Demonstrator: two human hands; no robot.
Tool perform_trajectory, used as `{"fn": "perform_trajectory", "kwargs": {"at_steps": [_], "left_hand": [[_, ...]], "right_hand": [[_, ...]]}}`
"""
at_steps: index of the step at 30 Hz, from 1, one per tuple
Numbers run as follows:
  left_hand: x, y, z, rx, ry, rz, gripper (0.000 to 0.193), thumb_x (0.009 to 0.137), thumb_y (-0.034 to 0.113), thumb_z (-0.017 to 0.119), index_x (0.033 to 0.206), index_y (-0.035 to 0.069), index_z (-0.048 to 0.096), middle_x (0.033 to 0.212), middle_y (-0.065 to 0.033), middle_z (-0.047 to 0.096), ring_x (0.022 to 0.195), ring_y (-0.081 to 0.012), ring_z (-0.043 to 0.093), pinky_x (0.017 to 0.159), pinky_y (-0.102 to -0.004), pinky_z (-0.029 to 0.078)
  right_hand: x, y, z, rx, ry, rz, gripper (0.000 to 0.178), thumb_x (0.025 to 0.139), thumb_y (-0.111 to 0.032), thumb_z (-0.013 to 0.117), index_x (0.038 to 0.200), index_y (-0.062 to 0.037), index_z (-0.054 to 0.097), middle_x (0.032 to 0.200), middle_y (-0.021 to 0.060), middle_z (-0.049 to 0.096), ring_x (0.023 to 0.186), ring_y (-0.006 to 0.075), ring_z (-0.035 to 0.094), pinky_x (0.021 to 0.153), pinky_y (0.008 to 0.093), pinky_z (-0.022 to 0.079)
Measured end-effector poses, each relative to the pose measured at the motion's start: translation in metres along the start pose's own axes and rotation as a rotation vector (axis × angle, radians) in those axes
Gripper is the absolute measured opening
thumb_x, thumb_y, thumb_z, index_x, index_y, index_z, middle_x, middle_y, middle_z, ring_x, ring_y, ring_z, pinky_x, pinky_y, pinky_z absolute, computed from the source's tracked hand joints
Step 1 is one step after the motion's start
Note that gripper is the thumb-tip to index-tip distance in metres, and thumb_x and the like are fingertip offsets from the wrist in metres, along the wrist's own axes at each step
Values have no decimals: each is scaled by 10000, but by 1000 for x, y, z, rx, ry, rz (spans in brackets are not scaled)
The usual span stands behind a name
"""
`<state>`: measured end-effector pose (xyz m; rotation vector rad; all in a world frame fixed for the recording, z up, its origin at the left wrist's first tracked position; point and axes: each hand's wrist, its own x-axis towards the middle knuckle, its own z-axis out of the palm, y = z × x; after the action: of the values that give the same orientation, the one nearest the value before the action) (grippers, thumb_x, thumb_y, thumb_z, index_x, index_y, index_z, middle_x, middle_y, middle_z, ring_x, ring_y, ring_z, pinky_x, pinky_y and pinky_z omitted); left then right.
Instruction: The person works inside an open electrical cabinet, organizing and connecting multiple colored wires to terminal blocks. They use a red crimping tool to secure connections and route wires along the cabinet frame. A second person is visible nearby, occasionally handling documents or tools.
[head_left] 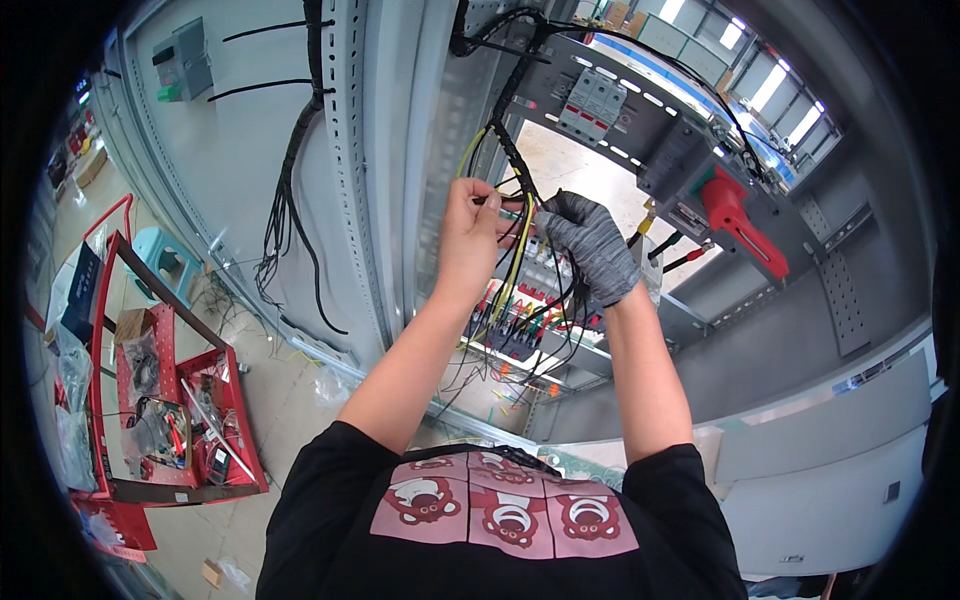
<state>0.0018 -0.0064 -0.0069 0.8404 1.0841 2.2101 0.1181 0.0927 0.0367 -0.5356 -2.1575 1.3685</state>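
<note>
A bundle of black and yellow-green wires (522,235) hangs down inside a grey electrical cabinet in front of me. Bare and pinched closed, my left hand (470,225) grips a thin black strip, perhaps a cable tie, at the bundle's left side. My right hand (592,240), in a grey knit glove, is closed at the bundle's right side; its fingertips are partly hidden among the wires. Below both hands the loose wire ends fan out over a row of terminals with coloured wires (530,320). Black wrapping binds the upper bundle (510,150).
A red-handled switch (735,215) juts out at the right, near a grey breaker block (595,105). Another tied black harness (290,170) hangs on the left panel. A red tool cart (190,400) and a light-blue stool (165,262) stand at the left.
</note>
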Motion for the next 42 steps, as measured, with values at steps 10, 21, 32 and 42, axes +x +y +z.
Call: {"fn": "perform_trajectory", "kwargs": {"at_steps": [10, 21, 32, 42], "left_hand": [[1, 7, -12, 269, 34, 220, 84, 944, 87, 484, 987, 18, 464, 865, -96, 624, 804, -136, 628, 705, -252, 475], [-6, 8, -17, 262, -32, 231, 73, 925, 31, 505, 970, -13, 469, 892, -85, 573, 844, -146, 612, 759, -265, 493], [2, 12, -26, 289, -103, 190, 88, 916, 37, 505, 970, -26, 477, 911, -83, 568, 860, -144, 609, 760, -258, 482], [-10, 28, 0, 567, -13, 486, 136, 799, 79, 669, 854, 11, 565, 746, -54, 598, 685, -120, 578, 632, -268, 465]], "right_hand": [[1, -6, 3, 54, -15, 25, 207, 817, -128, 669, 958, 18, 636, 842, 39, 636, 758, 88, 530, 709, 244, 446], [-1, -15, 3, -117, 10, 70, 146, 841, -149, 633, 903, -16, 633, 730, -41, 551, 614, 30, 438, 539, 201, 370], [-3, -24, 0, -93, -36, 134, 189, 835, -107, 629, 939, 50, 623, 813, 58, 638, 735, 94, 542, 675, 245, 448], [0, -26, -4, -26, -116, 160, 188, 877, -203, 574, 885, -25, 632, 698, -18, 578, 579, 38, 454, 509, 195, 350]]}}
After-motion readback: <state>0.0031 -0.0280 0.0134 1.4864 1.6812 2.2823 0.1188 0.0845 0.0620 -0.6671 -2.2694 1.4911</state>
